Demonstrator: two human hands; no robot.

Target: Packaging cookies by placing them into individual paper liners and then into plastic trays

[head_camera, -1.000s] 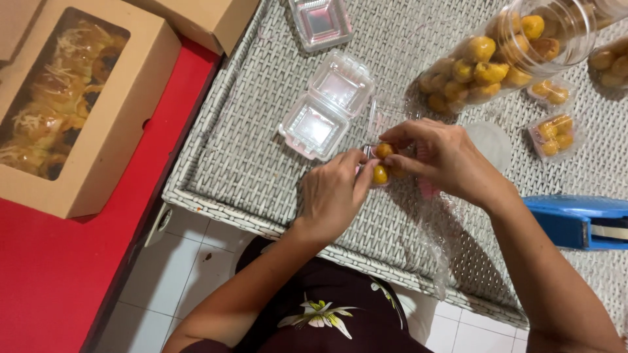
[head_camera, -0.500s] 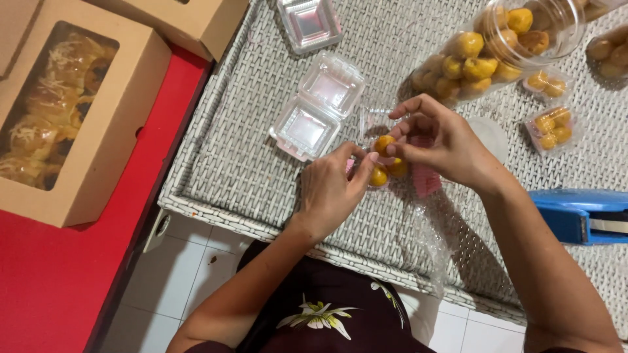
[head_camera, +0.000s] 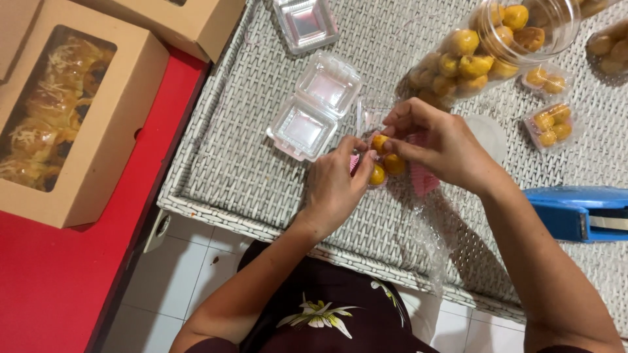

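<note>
Both hands meet over the white woven worktop (head_camera: 275,189): my left hand (head_camera: 333,189) steadies three round golden pastries (head_camera: 383,162) in pink paper cups while my right hand (head_camera: 441,147) pinches the top one. I judge I'm mid-packing; left of them an empty clear hinged box (head_camera: 314,108) lies open, right a plastic jar (head_camera: 487,49) of glossy pastries.
</note>
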